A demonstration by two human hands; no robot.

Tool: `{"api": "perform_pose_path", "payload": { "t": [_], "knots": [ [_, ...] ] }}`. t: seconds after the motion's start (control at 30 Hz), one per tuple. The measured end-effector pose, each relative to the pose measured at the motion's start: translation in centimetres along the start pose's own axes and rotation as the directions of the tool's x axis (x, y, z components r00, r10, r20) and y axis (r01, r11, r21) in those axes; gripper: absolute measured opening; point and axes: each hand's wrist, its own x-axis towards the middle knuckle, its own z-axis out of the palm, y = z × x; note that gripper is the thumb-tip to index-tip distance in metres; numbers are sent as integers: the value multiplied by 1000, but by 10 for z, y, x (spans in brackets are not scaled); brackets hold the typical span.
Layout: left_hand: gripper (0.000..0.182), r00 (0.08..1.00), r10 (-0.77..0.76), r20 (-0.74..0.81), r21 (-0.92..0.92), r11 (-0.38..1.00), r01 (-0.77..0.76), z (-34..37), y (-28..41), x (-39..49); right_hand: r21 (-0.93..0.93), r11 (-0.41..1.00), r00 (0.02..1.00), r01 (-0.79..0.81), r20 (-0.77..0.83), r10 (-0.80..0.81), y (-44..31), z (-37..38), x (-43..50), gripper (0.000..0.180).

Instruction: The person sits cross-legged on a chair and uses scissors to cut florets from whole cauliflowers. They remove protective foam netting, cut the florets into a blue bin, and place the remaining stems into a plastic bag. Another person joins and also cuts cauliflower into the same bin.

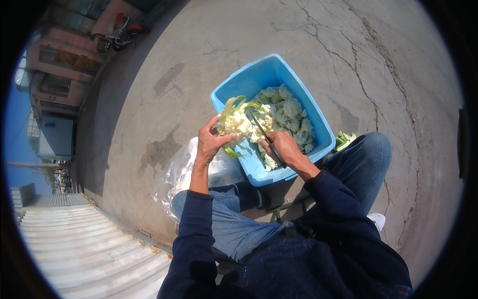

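My left hand (212, 139) holds a cauliflower head (239, 125) with pale green leaves over the left rim of a blue plastic tub (239, 84). In my right hand (285, 147) is a long, dark-bladed knife (264, 131); its blade points up and left and lies at the right side of the held head. Cut cauliflower florets (293, 112) are heaped in the tub, below and to the right of the blade. The fingers behind the head are partly hidden.
A clear plastic bag (179, 168) lies left of the tub, by my knee. Green leaves (344, 140) lie beside my other knee. Cracked concrete ground (209, 48) surrounds the tub. A corrugated white metal surface (97, 250) is at lower left, a parked two-wheeler (121, 39) at upper left.
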Motion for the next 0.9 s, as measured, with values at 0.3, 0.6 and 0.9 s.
{"api": "perform_pose_path", "payload": {
  "t": [0.3,0.6,0.9],
  "knots": [
    [83,1000,7,-14,-255,967,-11,-31,-1,-4,100,995,987,19,158,-35,4,-3,2,66],
    [85,999,33,29,-397,918,-19,-29,-5,-3,-11,998,986,55,156,-53,-4,-9,-2,66],
    [89,997,6,75,-400,916,24,-29,-7,-2,-75,997,990,32,140,-21,-5,-9,0,59]
  ]
}}
